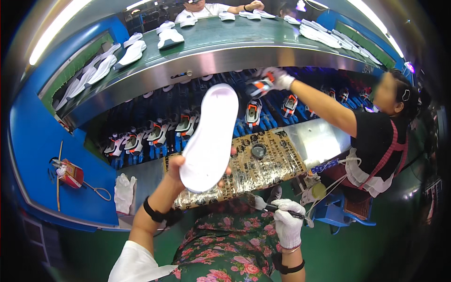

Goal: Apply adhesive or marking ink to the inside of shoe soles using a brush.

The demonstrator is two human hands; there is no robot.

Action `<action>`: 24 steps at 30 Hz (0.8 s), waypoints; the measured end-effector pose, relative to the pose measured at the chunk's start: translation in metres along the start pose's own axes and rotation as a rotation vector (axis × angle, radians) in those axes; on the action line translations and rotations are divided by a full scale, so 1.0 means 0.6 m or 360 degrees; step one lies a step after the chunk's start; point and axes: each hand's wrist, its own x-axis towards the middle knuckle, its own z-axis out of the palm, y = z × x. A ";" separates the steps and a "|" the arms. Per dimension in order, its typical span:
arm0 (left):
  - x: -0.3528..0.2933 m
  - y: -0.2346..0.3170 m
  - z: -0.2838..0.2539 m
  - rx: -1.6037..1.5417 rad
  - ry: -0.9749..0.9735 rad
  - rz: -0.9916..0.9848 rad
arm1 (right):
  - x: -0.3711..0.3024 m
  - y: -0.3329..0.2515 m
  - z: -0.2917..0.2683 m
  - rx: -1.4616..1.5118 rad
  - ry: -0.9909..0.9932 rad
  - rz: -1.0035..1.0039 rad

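Bare fingers (pixel 229 170) of the left hand (pixel 175 170) spread as wide as the white sole (pixel 209 141), curling round its right edge with the thumb on the left. The gloved right hand (pixel 288 221) is closed around the dark handle of a brush (pixel 271 207), its pale bristles just off the near edge of the taped board (pixel 282 162).

The sole is raised in the air over the left part of the taped board, its broad face turned up and a raised lip rounding the far end. It looks light and foam-like, probably firm enough to keep its shape yet ready to bend if pinched at one end, and the smooth face could slip. The side walls near the close end seem the best hold, leaving the face free.

On the taped board sits a round dark bowl (pixel 258 151); left of it lies a white glove (pixel 124 193). Beyond the board stand shoe uppers (pixel 252 113) in a row, then a green conveyor (pixel 211 34) bearing more soles (pixel 170 37). Right of it, a co-worker (pixel 378 127) reaches across with another upper (pixel 261 86).
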 end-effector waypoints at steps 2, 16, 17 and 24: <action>0.047 0.061 0.009 0.0005 -0.0320 0.0094 | -0.008 0.005 -0.002 0.0088 0.0156 0.0146; 0.343 0.186 0.000 0.0177 0.0798 0.0709 | 0.025 0.053 0.018 -0.0189 0.0211 0.0264; 0.344 0.201 -0.035 0.0523 0.0766 0.0798 | 0.027 0.051 0.020 -0.0170 0.0232 0.0268; 0.445 0.254 -0.009 0.3675 0.1461 0.0839 | 0.028 0.082 -0.014 -0.0046 0.0202 0.0287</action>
